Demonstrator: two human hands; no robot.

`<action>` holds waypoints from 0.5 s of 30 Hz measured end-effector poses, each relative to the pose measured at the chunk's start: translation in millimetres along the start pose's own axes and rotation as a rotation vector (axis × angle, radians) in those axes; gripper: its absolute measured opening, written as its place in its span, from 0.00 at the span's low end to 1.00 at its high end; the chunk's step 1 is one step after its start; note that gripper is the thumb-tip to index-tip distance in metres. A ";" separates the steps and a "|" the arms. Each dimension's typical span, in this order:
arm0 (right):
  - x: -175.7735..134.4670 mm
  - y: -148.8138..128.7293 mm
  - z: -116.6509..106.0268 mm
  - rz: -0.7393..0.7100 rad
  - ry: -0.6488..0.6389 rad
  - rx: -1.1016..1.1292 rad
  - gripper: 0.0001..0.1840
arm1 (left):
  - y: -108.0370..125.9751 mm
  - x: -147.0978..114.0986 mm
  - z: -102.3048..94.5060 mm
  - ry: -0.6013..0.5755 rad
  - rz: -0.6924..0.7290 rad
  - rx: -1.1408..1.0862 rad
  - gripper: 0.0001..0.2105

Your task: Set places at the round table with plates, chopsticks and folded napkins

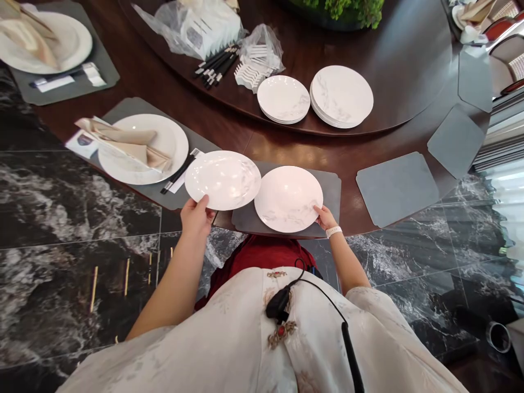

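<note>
My left hand (197, 215) grips the near edge of a white plate (223, 177), thumb on top, holding it up beside a second plate. That other white plate (289, 196), with grey marbling, is over a grey placemat (332, 194); whether it rests fully on the mat I cannot tell. My right hand (325, 217) pinches its right rim, with the fingers partly hidden underneath. To the left, a set place has a plate (176, 136) with a folded beige napkin (126, 143) and black chopsticks (180, 172) beside it.
On the raised round turntable (409, 82) stand a stack of small plates (283, 98), a stack of larger plates (343, 95), loose chopsticks (216, 64), white rests in plastic (257, 65) and a green plant (347, 8). Bare grey placemats (397, 188) lie along the right.
</note>
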State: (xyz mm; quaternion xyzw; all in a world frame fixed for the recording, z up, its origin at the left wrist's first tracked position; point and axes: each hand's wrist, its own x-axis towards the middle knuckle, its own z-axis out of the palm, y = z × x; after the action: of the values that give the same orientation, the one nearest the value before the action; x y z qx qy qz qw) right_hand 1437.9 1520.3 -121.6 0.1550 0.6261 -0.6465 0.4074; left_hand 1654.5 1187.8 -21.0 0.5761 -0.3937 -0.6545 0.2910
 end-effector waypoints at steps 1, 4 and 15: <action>-0.3 -1.5 1.7 -0.001 0.016 -0.057 0.12 | -4.8 0.4 2.9 -0.036 0.004 0.009 0.19; -3.0 -6.3 7.4 -0.026 0.110 -0.362 0.12 | -23.6 3.6 15.2 -0.176 -0.012 0.067 0.24; -37.4 -19.8 10.6 -0.080 0.307 -0.950 0.10 | -94.1 10.1 78.8 -0.550 -0.049 0.326 0.28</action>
State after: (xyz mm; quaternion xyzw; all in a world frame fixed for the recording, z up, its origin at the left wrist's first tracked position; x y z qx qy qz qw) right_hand 1450.1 1520.5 -79.7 0.0215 0.9095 -0.2750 0.3112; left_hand 1582.2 1242.5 -104.2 0.4259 -0.5433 -0.7208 0.0618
